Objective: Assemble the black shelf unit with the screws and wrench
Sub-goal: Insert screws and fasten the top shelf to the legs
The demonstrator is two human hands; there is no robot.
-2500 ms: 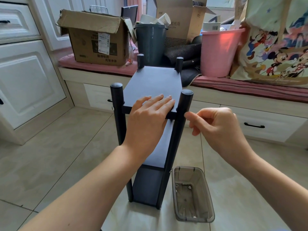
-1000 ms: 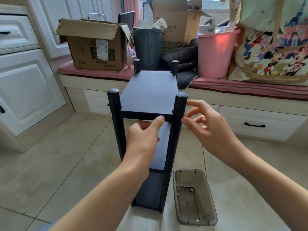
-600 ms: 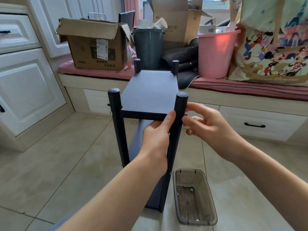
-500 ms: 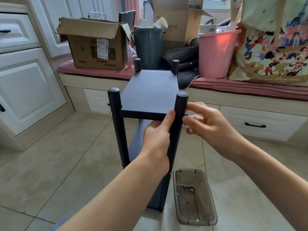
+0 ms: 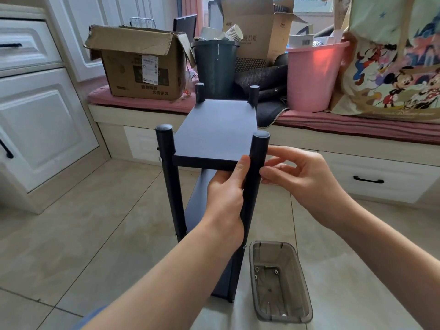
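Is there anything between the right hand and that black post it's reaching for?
Nothing visible. The right hand is beside the near right post of the shelf unit, fingertips almost touching it. The left hand grips the post's other side.

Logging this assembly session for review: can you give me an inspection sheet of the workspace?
Surface: beige tiled floor, shelf unit stands on it.
Job's things: black shelf unit upright; grey plastic tray beside it holding small hardware; wrench not seen.
Clutter: cardboard box, dark bin, pink bucket on the bench.
Hands: left hand grips the near right post; right hand pinches at that post.
Cables: nothing seen.
Surroundings: white cabinets.
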